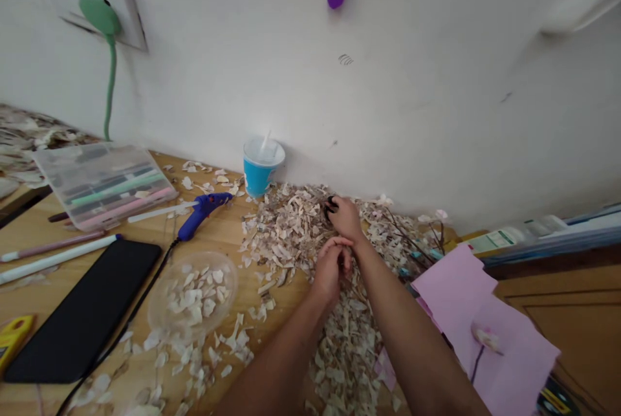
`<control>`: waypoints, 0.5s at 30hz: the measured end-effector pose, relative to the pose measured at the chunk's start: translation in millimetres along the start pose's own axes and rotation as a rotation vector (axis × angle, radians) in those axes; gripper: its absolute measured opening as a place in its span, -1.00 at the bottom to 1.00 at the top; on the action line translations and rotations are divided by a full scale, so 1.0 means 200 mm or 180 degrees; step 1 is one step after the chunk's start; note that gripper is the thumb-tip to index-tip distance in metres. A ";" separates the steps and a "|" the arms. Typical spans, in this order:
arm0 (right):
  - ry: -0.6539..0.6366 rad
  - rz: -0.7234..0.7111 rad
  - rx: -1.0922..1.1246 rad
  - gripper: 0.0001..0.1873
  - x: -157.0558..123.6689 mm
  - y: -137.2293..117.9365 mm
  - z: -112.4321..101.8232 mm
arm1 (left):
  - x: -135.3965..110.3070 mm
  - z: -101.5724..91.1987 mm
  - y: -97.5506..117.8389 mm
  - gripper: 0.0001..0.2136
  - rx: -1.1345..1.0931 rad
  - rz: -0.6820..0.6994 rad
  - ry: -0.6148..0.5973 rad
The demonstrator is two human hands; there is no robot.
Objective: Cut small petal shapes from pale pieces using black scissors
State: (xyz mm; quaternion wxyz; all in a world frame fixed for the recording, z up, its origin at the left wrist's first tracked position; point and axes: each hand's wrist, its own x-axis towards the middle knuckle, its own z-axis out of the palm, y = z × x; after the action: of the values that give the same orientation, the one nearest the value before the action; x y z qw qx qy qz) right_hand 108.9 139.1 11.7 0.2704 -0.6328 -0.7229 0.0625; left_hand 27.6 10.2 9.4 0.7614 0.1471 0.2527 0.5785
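My right hand (343, 217) reaches into the far side of a heap of pale shell flakes (295, 235) and is closed on a small black object (330, 204) near the wall. My left hand (332, 267) rests on the heap just in front of it, fingers curled inward in a loose pinch; what it holds, if anything, I cannot make out. The flakes spread across the wooden table (228, 235) toward me.
A blue cup with a lid and straw (261, 167) stands by the wall. A blue glue gun (201, 210), a clear bowl of flakes (193, 296), a black phone (82, 312), a pen case (104, 183) and pens lie left. Pink paper (485, 325) lies right.
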 end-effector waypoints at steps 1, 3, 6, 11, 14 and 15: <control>-0.0003 0.0011 0.0064 -0.83 0.00 0.00 -0.01 | 0.00 0.00 0.00 -0.85 -0.0023 0.0004 0.0012; 0.0044 0.0109 0.0333 -0.77 0.00 -0.01 -0.04 | 0.00 0.00 0.00 -0.86 -0.0065 -0.0002 0.0003; 0.0142 0.0483 0.1128 -0.67 -0.08 -0.03 -0.12 | 0.01 0.00 0.01 -0.84 -0.0223 0.0054 0.0079; 0.0114 0.1375 0.2185 -0.57 -0.40 -0.06 -0.33 | 0.02 0.01 -0.01 -0.59 -0.0501 0.0314 0.0346; -0.0118 0.1624 0.2335 -0.55 -0.59 -0.05 -0.42 | 0.02 0.00 -0.03 -0.53 -0.0021 0.0244 0.0138; -0.0129 0.1646 0.2359 -0.55 -0.63 -0.04 -0.44 | 0.02 0.00 -0.04 -0.54 0.0197 0.0176 0.0013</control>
State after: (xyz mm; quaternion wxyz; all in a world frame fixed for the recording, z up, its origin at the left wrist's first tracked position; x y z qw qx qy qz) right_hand 148.6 -4.8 49.7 0.4400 -0.6518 -0.4750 0.3950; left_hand 34.7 11.5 3.8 0.7397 0.1764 0.2679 0.5916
